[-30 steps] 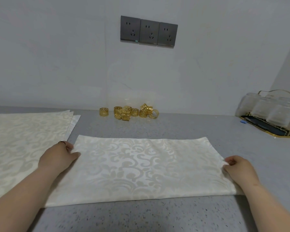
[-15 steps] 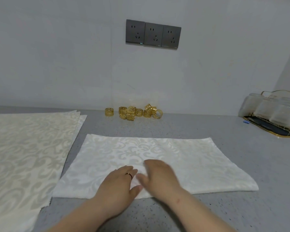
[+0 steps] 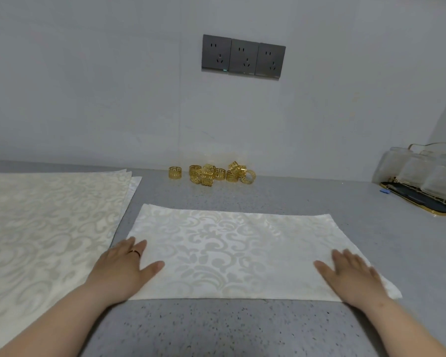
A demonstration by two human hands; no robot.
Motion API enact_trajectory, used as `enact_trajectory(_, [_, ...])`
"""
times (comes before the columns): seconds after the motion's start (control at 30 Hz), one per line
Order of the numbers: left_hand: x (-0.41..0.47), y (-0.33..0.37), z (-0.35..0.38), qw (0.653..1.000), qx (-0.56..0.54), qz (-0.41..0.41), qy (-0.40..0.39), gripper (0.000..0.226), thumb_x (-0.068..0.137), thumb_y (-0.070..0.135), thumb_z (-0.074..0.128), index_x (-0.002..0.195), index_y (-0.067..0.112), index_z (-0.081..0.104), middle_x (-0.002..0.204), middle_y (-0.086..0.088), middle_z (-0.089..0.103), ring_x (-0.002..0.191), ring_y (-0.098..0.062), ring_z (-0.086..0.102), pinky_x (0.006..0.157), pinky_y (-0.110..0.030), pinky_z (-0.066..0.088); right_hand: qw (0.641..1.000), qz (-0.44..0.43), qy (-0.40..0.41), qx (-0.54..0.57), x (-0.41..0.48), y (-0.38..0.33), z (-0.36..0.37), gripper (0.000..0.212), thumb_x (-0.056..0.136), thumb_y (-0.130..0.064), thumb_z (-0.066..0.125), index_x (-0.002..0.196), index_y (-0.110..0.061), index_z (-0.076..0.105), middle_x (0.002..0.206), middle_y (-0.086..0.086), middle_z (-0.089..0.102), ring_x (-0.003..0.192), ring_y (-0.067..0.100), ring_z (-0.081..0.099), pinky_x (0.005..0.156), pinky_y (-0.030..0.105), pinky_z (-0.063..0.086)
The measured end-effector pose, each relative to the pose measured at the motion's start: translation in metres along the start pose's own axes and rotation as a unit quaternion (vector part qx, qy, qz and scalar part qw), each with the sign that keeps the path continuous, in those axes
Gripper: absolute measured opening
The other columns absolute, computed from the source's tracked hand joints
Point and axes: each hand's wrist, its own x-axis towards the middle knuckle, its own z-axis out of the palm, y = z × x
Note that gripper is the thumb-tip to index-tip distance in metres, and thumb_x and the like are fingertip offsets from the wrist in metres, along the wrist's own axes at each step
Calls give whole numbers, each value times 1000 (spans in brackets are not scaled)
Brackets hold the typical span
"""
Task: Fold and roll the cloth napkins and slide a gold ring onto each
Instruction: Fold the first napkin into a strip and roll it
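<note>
Cream folded napkin [image 3: 232, 251] lies flat near the counter [image 3: 242, 328] front edge. Left hand [image 3: 121, 271] and right hand [image 3: 353, 276] press its ends — fingers straight, gripping nothing.

Pale wall [image 3: 88, 86], triple grey socket panel [image 3: 243, 56], speckled grey counter [image 3: 242, 331], possibly stone.

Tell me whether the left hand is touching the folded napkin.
Touching. The head view shows the left hand lying flat on the left end of the napkin, thumb and fingers pressed onto the cloth.

One folded napkin [image 3: 229, 253], one napkin stack [image 3: 49, 228], roughly ten gold rings [image 3: 208, 174], three sockets [image 3: 243, 57]
</note>
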Motion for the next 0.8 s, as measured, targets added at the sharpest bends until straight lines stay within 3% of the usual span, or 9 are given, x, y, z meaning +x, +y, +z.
enact_trajectory(0.17, [11, -5, 3, 999, -6, -41, 34, 71, 90, 60, 28, 143, 13, 22, 149, -11, 26, 138, -24, 22, 112, -33, 22, 997, 72, 10, -34, -5, 16, -6, 62, 96, -51, 14, 147, -16, 9, 156, 9, 3, 144, 25, 3, 116, 42, 4])
enact_trajectory(0.23, [13, -3, 1, 998, -14, -38, 50, 66, 90, 60, 31, 139, 16, 28, 144, -7, 34, 134, -25, 29, 108, -33, 28, 994, 63, 40, -74, -9, 1, -10, 56, 99, -41, 14, 148, -15, 4, 156, 12, -2, 144, 27, -2, 116, 43, 0])
enact_trajectory(0.33, [11, 1, -5, 997, -14, -41, 68, 63, 90, 56, 36, 140, 19, 27, 145, -1, 35, 132, -24, 30, 104, -30, 28, 992, -70, 92, -49, -16, -35, -12, 52, 100, -29, 20, 148, -17, 0, 156, 11, -5, 144, 23, -4, 116, 36, 0])
enact_trajectory(0.4, [12, 1, -10, 995, -35, -54, 82, 63, 90, 52, 43, 140, 17, 28, 142, -3, 40, 129, -25, 35, 100, -30, 32, 976, -206, 74, 8, -24, -65, -6, 53, 100, -34, 25, 148, -20, 6, 156, 5, -2, 144, 19, -2, 115, 28, -1])
enact_trajectory(0.47, [18, -4, -16, 990, -87, -80, 78, 66, 87, 44, 54, 139, 13, 28, 134, -6, 48, 121, -26, 44, 93, -30, 38, 959, -281, 5, 42, -34, -91, 3, 79, 84, -68, 16, 148, -23, 8, 157, 1, -2, 144, 15, -4, 114, 25, -3])
enact_trajectory(0.5, [22, -7, -19, 986, -117, -93, 70, 66, 86, 39, 58, 138, 10, 29, 126, -7, 53, 113, -26, 50, 88, -30, 41, 954, -293, -18, 53, -37, -99, 8, 105, 61, -83, 1, 148, -24, 7, 156, 1, -4, 144, 14, -5, 114, 26, -4])
enact_trajectory(0.57, [29, -11, -26, 985, -127, -111, 42, 60, 84, 35, 62, 129, 5, 36, 108, -6, 56, 94, -22, 52, 74, -26, 40, 955, -293, -31, 46, -34, -104, 16, 141, 24, -86, -24, 148, -26, 5, 156, -2, -7, 143, 12, -8, 113, 27, -7])
enact_trajectory(0.67, [34, -15, -33, 987, -113, -116, 3, 40, 81, 34, 65, 104, 5, 49, 85, -1, 52, 83, -19, 50, 57, -24, 35, 956, -289, -27, 32, -30, -103, 21, 150, 13, -84, -33, 147, -27, 2, 156, -4, -9, 143, 11, -11, 112, 27, -9])
enact_trajectory(0.8, [37, -19, -33, 977, -182, -111, -16, 29, 75, 25, 72, 74, 8, 48, 74, -2, 51, 78, -21, 54, 57, -24, 35, 957, -288, -27, 18, -34, -102, 19, 149, 13, -83, -35, 147, -28, -1, 156, -4, -11, 143, 10, -13, 112, 27, -10])
